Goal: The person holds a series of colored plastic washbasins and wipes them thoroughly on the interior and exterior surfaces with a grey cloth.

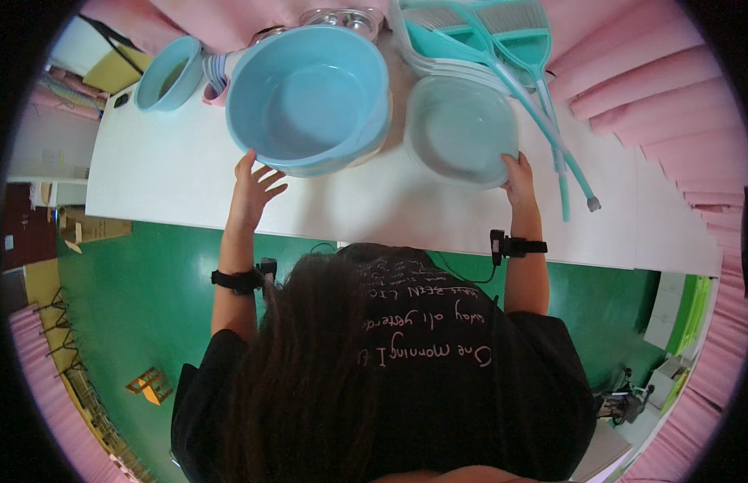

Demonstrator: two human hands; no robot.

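A large blue basin (309,101) stands on the white table, apparently on top of another round thing whose pale edge shows below it. My left hand (251,189) is at its near left rim, thumb touching the rim and fingers spread. To the right is a smaller pale grey-green basin (462,133), with my right hand (517,177) pinching its near right rim between thumb and fingers. Its far side lies by a stack of pale basins (450,68). A teal dustpan (446,40) and a brush (511,36) rest on that stack, their long handles slanting toward me.
On the white table (181,177), a light-blue basin (168,76) stands far left, beside striped cups (215,72) and a small dark object (121,101). Shiny metal bowls (342,20) sit behind the large basin. Pink curtains (655,88) hang along the back and right.
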